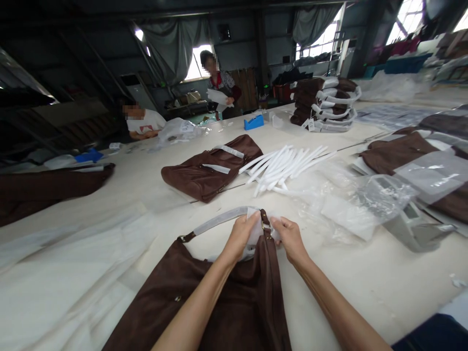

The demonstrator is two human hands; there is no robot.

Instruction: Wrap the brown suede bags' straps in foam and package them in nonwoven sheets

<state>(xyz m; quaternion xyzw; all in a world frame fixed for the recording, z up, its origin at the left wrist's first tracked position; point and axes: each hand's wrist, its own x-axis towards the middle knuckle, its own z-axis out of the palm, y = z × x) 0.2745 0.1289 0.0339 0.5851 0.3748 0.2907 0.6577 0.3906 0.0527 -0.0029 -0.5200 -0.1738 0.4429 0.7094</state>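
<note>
A dark brown handbag (234, 292) lies in front of me on the table, its strap (219, 217) wrapped in pale material and arched away from me. My left hand (242, 235) pinches a piece of white tissue paper (255, 229) at the strap's right end, beside the metal buckle (266, 226). On the other side of the buckle, my right hand (288, 236) is closed on a bit of the same pale wrapping. Part of the paper is hidden behind the strap end and my fingers.
Beyond lie another brown bag (214, 168) and a heap of white foam rods (285, 168). Clear plastic bags (387, 195) and more brown bags (398, 151) are on the right. A stack of bags (321, 105) and a blue tape dispenser (253, 122) stand farther back. Two people are across the table.
</note>
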